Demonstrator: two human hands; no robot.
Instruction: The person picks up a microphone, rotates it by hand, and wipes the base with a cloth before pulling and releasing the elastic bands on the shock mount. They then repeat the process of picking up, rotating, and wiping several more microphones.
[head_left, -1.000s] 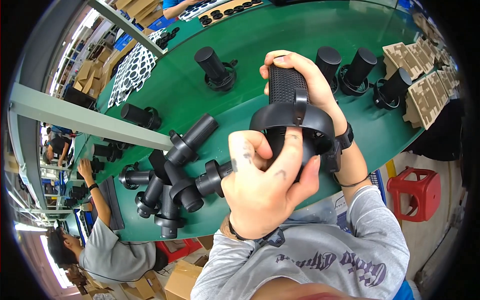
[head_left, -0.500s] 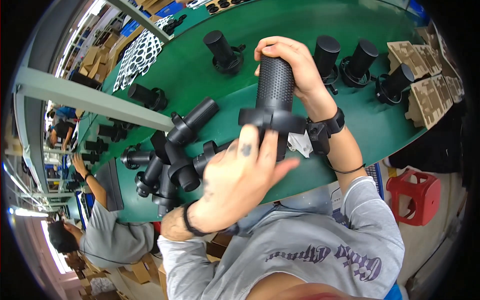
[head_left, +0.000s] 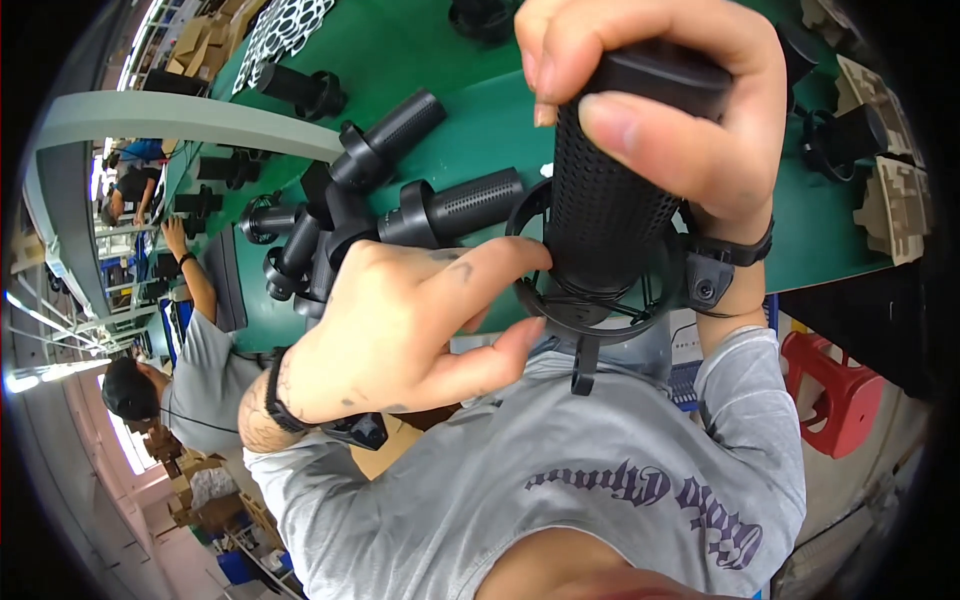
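Observation:
A black microphone (head_left: 610, 205) with a perforated barrel and a round shock mount (head_left: 655, 310) stands upright close in front of me. My right hand (head_left: 690, 90) wraps its top end, thumb across the near side. A small bracket (head_left: 584, 368) hangs below the mount's ring. At the left side of the ring is my left hand (head_left: 400, 330). Its index fingertip touches the base of the barrel, while the thumb lies apart, below the ring's left edge; the remaining fingers are partly hidden. Beyond the left hand, another microphone (head_left: 465, 205) lies on the green table.
Several black microphones (head_left: 395, 135) lie piled left of centre on the table (head_left: 520, 110). Cardboard trays (head_left: 895, 205) sit at the right edge, near another microphone (head_left: 850, 135). A grey metal post (head_left: 200, 118) crosses at left. A red stool (head_left: 830, 390) and a co-worker (head_left: 205, 365) flank me.
The microphone has come nearer and tilted, so the ring now shows from above. My right hand has risen with it. My left hand has shifted left, from the mount's front to its left side.

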